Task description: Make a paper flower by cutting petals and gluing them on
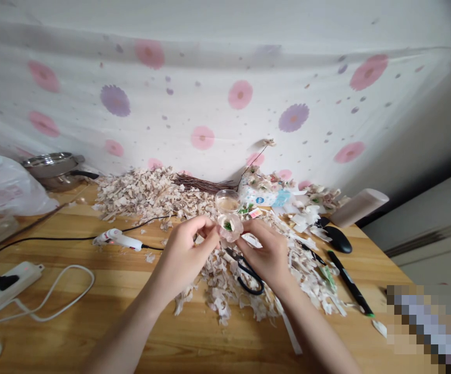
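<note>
Between my two hands is a small pale flower-shaped piece with a green centre. My left hand pinches its left edge, and my right hand has its fingers closed on the right edge. Just behind the flower stands a clear round cup. Black-handled scissors lie under and beside my right hand, among pale petal-like scraps. To the left of my left hand, a white glue gun rests on the wooden table.
A heap of pale scraps and thin brown sticks lie at the back, near a tissue pack. At right are a black mouse, a dark pen and a pale cylinder. A power strip and cables are at left.
</note>
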Available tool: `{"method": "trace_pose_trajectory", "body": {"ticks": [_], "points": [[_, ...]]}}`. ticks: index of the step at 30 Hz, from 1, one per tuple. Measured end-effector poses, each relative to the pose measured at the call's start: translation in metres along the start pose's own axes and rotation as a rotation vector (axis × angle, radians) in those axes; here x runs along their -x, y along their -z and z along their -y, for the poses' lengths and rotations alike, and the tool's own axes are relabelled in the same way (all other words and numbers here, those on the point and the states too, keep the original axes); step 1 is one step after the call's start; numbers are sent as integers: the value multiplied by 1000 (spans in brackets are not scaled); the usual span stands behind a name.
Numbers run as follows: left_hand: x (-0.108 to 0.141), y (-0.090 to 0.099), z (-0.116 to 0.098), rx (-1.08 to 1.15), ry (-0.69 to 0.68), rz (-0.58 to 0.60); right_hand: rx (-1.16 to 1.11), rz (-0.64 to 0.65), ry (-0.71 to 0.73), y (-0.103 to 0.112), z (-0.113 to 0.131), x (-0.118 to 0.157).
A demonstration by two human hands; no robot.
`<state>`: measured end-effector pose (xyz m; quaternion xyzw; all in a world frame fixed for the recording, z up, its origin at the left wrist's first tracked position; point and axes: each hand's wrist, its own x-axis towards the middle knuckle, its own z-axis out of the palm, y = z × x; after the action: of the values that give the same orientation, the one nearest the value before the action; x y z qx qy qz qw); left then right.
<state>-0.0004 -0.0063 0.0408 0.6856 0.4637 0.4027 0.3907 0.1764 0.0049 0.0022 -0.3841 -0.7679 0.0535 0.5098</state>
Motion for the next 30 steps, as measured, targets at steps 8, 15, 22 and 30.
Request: {"method": "trace_pose_trajectory", "body": {"ticks": [8, 15, 22, 30], "points": [[-1, 7, 3, 5, -105, -108, -559, 105, -514, -1, 1, -4], [-5, 12, 4, -203, -454, -241, -926, 305, -705, 5, 1, -8], [-7, 14, 2, -263, -550, -204, -1087, 474, -781, 7, -1, -7], [-1, 15, 2, -368, -489, -147, -1003, 472, -742, 9, 3, -7]]}}
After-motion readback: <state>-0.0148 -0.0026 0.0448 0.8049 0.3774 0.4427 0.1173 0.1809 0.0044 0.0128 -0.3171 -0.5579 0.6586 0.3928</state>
